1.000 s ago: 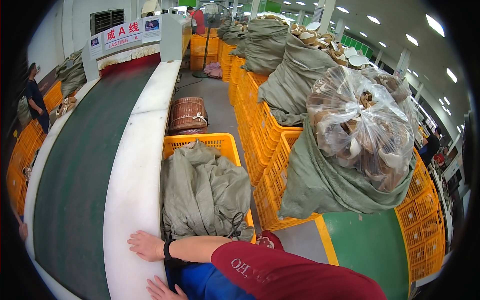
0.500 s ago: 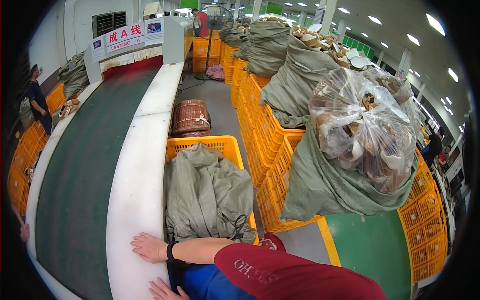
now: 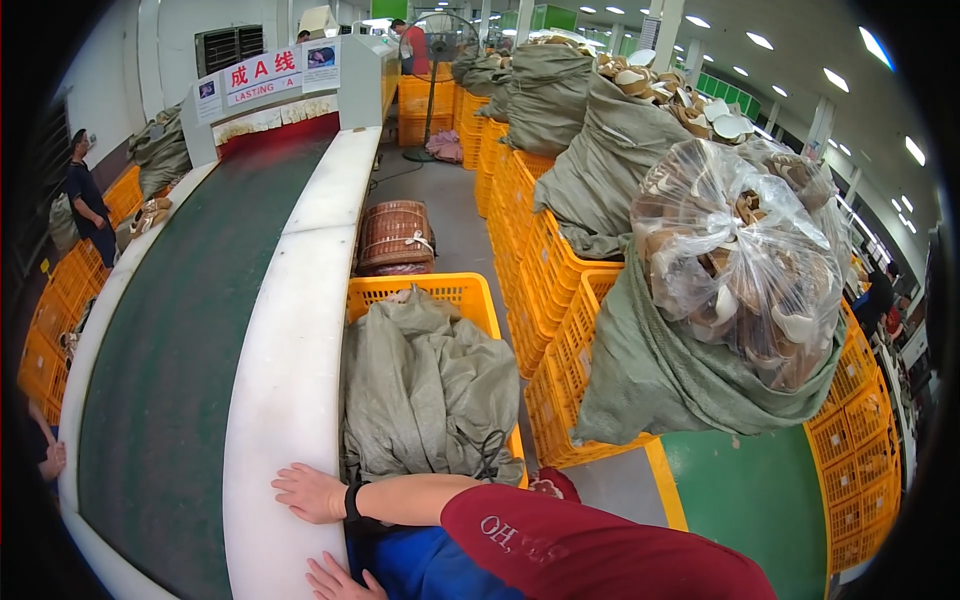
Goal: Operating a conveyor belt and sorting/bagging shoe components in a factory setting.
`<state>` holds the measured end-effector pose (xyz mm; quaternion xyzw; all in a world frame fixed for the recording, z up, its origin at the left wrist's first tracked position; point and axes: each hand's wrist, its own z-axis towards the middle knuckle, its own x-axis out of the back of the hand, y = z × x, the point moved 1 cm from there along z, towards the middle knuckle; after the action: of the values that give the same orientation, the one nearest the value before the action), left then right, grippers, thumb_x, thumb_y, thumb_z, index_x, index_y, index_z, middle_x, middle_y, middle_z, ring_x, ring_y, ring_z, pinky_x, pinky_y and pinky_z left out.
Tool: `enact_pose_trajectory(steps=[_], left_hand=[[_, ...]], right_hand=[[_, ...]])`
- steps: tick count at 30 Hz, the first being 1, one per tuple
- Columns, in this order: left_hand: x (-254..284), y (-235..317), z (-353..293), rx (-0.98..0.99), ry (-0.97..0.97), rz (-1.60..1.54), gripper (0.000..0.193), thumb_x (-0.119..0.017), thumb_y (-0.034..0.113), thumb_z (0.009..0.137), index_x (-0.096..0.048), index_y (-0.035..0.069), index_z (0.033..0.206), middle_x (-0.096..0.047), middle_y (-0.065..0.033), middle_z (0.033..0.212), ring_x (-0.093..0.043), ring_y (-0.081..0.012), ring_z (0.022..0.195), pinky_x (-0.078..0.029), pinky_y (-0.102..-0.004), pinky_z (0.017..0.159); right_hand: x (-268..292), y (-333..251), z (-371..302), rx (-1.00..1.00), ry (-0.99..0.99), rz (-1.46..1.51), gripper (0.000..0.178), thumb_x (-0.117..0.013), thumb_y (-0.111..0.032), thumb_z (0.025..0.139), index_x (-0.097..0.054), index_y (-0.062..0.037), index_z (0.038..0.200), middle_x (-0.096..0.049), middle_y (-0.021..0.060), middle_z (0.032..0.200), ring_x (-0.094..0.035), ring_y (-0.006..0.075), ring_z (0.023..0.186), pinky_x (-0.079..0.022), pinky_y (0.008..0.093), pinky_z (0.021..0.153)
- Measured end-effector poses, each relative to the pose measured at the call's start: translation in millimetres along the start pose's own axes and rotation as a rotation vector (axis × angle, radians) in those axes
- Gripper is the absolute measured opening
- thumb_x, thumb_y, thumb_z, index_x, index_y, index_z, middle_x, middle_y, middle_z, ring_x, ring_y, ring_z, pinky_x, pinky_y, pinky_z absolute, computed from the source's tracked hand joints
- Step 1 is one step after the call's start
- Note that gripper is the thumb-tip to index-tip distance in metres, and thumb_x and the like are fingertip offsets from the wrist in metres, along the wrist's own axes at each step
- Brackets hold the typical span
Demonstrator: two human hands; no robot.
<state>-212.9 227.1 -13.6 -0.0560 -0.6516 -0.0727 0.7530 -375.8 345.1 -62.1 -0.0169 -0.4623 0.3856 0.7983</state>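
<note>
My right hand (image 3: 310, 493), wearing a black wristband, lies palm down on the white border (image 3: 275, 390) of a conveyor. Its fingers are spread toward the dark green belt (image 3: 190, 330) and hold nothing. Lower down, near the picture's bottom edge, my left hand (image 3: 345, 580) rests on the same border with fingers apart; its wrist is cut off. My right arm, in a dark red sleeve (image 3: 590, 540), reaches across from the lower right above blue cloth (image 3: 430, 565). Just beyond it stands a yellow crate (image 3: 480, 290) holding a grey-green woven sack (image 3: 420, 385).
Stacked yellow crates (image 3: 545, 260) line the right, topped by sacks and a clear bag of shoe parts (image 3: 740, 260). A brown wicker basket (image 3: 395, 235) and a fan (image 3: 435, 40) stand farther off. Shoes (image 3: 150, 215) sit on the far border; a co-worker's hand (image 3: 53, 460) shows at left.
The whole view has shifted slightly, so the scene sits a little farther right. Both my hands stay on the white border. The co-worker's arm at left shows a bit more.
</note>
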Motion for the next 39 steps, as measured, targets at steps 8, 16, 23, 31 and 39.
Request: enact_pose_trajectory(steps=[8, 16, 23, 31, 39], left_hand=[[-2.0, -1.0, -0.1, 0.016, -0.008, -0.009, 0.070, -0.061, 0.033, 0.076, -0.032, 0.012, 0.136, -0.031, -0.0182, 0.138, -0.034, -0.0381, 0.122, -0.029, -0.0461, 0.100], [-4.7, -3.7, -1.5, -0.008, 0.018, 0.000, 0.070, -0.060, 0.034, 0.076, -0.032, 0.012, 0.136, -0.032, -0.0184, 0.138, -0.035, -0.0389, 0.122, -0.029, -0.0466, 0.100], [-8.7, -5.9, -1.6, -0.018, 0.039, -0.014, 0.069, -0.059, 0.034, 0.076, -0.032, 0.012, 0.136, -0.032, -0.0187, 0.138, -0.035, -0.0394, 0.122, -0.029, -0.0475, 0.100], [-7.3, -5.2, -1.7, -0.008, 0.047, -0.019, 0.069, -0.059, 0.035, 0.075, -0.034, 0.012, 0.135, -0.033, -0.0193, 0.137, -0.035, -0.0395, 0.121, -0.029, -0.0481, 0.099], [-3.5, -4.7, -2.1, 0.002, 0.042, -0.055, 0.069, -0.060, 0.033, 0.075, -0.034, 0.011, 0.134, -0.033, -0.0195, 0.137, -0.034, -0.0393, 0.122, -0.029, -0.0484, 0.100]], right_hand=[[0.4, 0.3, 0.2, -0.036, -0.079, -0.001, 0.022, -0.055, -0.018, 0.075, -0.058, -0.0078, 0.095, -0.051, 0.0099, 0.116, -0.040, 0.0277, 0.116, -0.030, 0.0430, 0.099], [6.0, -0.8, 1.8, -0.033, -0.155, 0.007, 0.026, -0.055, -0.017, 0.077, -0.056, -0.0079, 0.101, -0.048, 0.0103, 0.120, -0.040, 0.0284, 0.117, -0.029, 0.0428, 0.099], [4.7, -0.6, 1.7, -0.005, -0.099, -0.025, 0.024, -0.054, -0.018, 0.075, -0.059, -0.0075, 0.096, -0.051, 0.0095, 0.116, -0.042, 0.0267, 0.114, -0.031, 0.0421, 0.097], [5.2, -0.3, 1.5, 0.014, -0.100, -0.038, 0.023, -0.053, -0.017, 0.077, -0.058, -0.0076, 0.098, -0.051, 0.0097, 0.117, -0.041, 0.0266, 0.114, -0.032, 0.0414, 0.097], [5.2, -1.2, 1.6, 0.024, -0.088, -0.063, 0.023, -0.053, -0.015, 0.076, -0.058, -0.0078, 0.098, -0.051, 0.0090, 0.116, -0.041, 0.0254, 0.113, -0.033, 0.0404, 0.095]])
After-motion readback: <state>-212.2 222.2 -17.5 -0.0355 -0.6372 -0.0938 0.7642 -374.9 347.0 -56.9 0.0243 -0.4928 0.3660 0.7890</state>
